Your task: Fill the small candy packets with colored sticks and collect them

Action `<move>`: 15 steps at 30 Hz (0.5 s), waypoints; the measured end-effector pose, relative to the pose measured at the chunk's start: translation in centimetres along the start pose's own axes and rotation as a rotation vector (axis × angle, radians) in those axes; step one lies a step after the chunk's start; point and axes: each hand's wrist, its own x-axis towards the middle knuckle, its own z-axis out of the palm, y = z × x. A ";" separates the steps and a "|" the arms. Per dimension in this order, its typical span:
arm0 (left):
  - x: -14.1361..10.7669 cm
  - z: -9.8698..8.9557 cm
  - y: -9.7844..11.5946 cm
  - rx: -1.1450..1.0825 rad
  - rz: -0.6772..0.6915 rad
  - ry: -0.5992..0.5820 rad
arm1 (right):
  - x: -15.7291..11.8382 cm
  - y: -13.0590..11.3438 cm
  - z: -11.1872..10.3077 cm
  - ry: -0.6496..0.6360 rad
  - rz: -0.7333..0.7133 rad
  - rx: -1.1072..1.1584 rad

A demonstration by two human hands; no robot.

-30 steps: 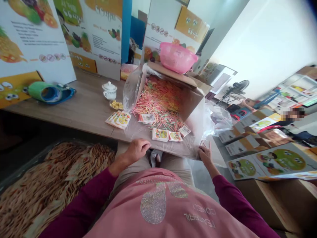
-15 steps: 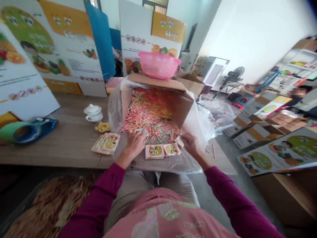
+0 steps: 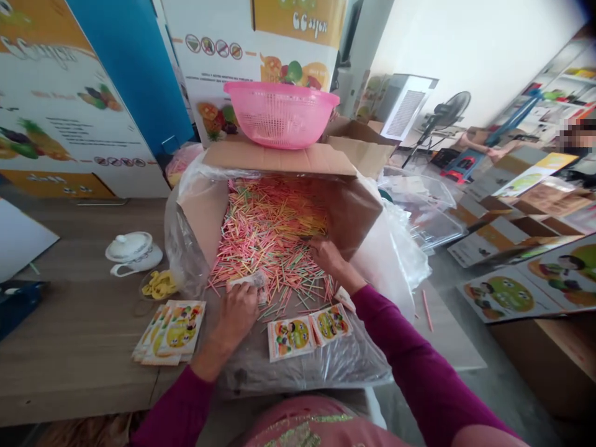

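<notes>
Pink, yellow and green thin sticks (image 3: 272,242) lie in a loose heap, lower centre of the frame, inside an open brown cardboard box (image 3: 349,214) lined with a clear plastic bag (image 3: 298,366). Person's left hand (image 3: 237,320) sits at the heap's near edge, curled, fingers over a small white paper packet (image 3: 246,281); it seems pinched at the fingertips, but the exact grip is hard to tell. Right hand (image 3: 328,257) reaches in on the right, fingers together and pressed down among the sticks near the box wall; cannot tell if it holds any. Two printed paper sachets (image 3: 307,332) lie on the plastic just below the heap, between the hands. Stack of printed paper sachets (image 3: 170,332) sits on the brown wooden worktop (image 3: 79,323) left of the box, near a white ceramic lidded pot (image 3: 133,251) and a small glass dish of yellow pieces (image 3: 159,284). Pink plastic colander (image 3: 279,115) rests on the box's top flap. Printed fruit posters (image 3: 261,62) stand behind. Flat cardboard cartons (image 3: 493,242) lie on the floor at right; another person (image 3: 577,139) is at the far right edge, blurred.
</notes>
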 end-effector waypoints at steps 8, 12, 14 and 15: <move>-0.4 0.1 -0.3 -0.075 0.044 0.025 | 5.2 -1.5 0.7 -0.075 0.084 -0.106; 0.0 0.0 -0.3 -0.119 -0.007 -0.005 | 8.6 -3.0 0.8 -0.094 0.097 -0.200; 0.2 -0.1 -0.3 -0.126 -0.027 -0.021 | 9.9 -3.6 1.0 -0.128 0.085 -0.284; 0.3 -0.1 -0.3 -0.129 -0.036 -0.015 | 10.4 -3.8 1.2 -0.142 0.073 -0.324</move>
